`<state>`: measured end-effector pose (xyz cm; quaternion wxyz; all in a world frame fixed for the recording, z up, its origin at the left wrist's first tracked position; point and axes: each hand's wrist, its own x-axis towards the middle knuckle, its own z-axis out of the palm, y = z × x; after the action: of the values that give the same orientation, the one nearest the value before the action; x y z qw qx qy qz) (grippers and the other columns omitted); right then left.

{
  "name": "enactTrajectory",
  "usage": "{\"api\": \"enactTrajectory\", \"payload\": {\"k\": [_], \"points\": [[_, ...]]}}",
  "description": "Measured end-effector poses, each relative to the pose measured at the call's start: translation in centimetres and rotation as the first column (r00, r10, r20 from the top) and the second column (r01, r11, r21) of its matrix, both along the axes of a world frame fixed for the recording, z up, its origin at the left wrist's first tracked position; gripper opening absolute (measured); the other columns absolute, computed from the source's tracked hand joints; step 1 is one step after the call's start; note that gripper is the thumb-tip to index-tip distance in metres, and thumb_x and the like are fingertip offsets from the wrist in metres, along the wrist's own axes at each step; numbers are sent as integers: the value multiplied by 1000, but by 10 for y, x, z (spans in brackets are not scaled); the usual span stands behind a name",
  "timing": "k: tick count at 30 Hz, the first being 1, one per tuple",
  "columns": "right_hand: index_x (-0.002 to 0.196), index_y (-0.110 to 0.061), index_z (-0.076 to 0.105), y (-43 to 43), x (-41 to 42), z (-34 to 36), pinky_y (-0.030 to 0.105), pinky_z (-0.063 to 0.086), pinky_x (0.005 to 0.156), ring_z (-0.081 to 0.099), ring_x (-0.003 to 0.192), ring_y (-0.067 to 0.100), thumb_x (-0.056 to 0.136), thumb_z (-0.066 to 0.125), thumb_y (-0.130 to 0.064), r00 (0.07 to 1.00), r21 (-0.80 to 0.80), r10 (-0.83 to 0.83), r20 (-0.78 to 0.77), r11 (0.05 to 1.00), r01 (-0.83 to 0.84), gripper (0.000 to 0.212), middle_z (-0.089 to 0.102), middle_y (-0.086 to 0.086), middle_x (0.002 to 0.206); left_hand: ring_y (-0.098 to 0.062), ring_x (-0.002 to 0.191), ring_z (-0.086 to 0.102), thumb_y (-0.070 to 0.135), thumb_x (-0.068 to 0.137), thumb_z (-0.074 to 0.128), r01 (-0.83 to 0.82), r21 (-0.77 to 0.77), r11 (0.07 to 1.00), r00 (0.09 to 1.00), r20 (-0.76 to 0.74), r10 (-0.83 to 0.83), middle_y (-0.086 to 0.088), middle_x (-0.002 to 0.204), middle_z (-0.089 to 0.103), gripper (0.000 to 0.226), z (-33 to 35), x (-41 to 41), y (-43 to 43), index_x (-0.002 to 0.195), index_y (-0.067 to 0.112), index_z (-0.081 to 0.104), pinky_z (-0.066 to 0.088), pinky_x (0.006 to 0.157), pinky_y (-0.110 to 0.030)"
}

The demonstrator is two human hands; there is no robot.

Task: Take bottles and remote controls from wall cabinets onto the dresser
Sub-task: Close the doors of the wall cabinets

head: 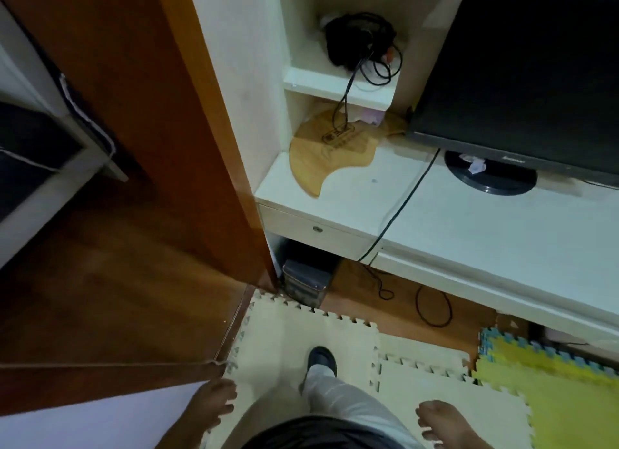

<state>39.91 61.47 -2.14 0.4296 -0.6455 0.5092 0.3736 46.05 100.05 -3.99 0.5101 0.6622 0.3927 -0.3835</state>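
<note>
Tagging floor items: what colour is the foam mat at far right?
Yellow-green with a blue edge strip, foam mat, head view.

A room in a home, likely a bedroom or living room. A monitor (pixel 522 80) stands at 2 o'clock on a white dresser (pixel 469 221) with a drawer (pixel 311 229) and open shelves (pixel 338 83) holding tangled cables (pixel 361 43). Foam puzzle mats (pixel 335 341) cover the wood floor (pixel 100 281) at 6 o'clock; a wooden door (pixel 140 97) stands at 10 o'clock.

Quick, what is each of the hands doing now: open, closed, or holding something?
Left hand: open, fingers spread, holding nothing.
Right hand: open, fingers loosely curled, holding nothing.
</note>
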Motion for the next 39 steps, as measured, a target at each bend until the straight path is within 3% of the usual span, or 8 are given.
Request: {"api": "enactTrajectory", "payload": {"k": [5,9,13,16,19,22,26,39], "points": [[83,-11,52,-13,70,21,26,25,51,40,55,20,89,53,-11,996,37,-1,91,999,-2,6,49,10,73,-14,50,47,3,98,36,-3,44,999,1000,27,2,-6,70,51,30,16,40,-20,73,10,51,31,27,-13],[105,-6,57,-10,106,35,28,32,54,48,65,22,89,55,-12,973,48,-24,230,999,14,17,55,11,82,-20,50,40,-3,93,34,141,55,989,990,10,-141,-12,63,49,30,23,68,-22,69,4,49,32,37,-18],[110,-4,58,-2,122,36,26,31,53,48,63,20,88,55,-13,978,3,9,210,1000,-10,24,56,8,77,-24,72,55,4,89,49,79,-18,997,997,19,-79,-10,80,62,10,23,101,-22,93,5,58,48,66,-32],[111,-6,59,8,134,41,21,30,48,47,58,16,87,54,-14,976,-35,65,209,998,-59,26,55,5,77,-23,59,46,4,95,43,77,-58,995,997,32,-75,-12,73,52,15,31,139,-28,87,3,56,37,49,-27],[109,-10,58,20,161,57,17,33,49,53,69,16,89,51,-17,947,-50,182,264,983,-175,22,56,3,89,-22,63,48,9,87,56,162,1,987,971,179,-160,-12,73,54,8,57,183,-44,81,4,58,39,53,-25],[119,-13,57,31,199,84,18,39,68,56,96,15,92,51,-23,854,-109,346,388,938,-330,29,56,-1,109,-20,85,58,22,91,52,433,142,890,816,358,-454,-6,95,62,10,92,219,-64,96,17,59,43,68,-25],[110,-23,59,44,250,147,16,43,75,60,104,17,92,52,-26,715,-145,359,600,928,-344,19,64,3,110,-12,108,59,27,94,50,544,155,825,623,584,-520,4,112,63,21,152,260,-92,113,23,58,42,84,-16],[109,-32,58,39,368,385,20,50,85,62,93,1,88,59,-25,27,-603,606,795,794,-80,23,67,-12,97,7,98,60,22,89,58,313,130,941,-30,991,-127,19,98,65,25,399,354,-140,91,47,57,43,84,-11]]}}
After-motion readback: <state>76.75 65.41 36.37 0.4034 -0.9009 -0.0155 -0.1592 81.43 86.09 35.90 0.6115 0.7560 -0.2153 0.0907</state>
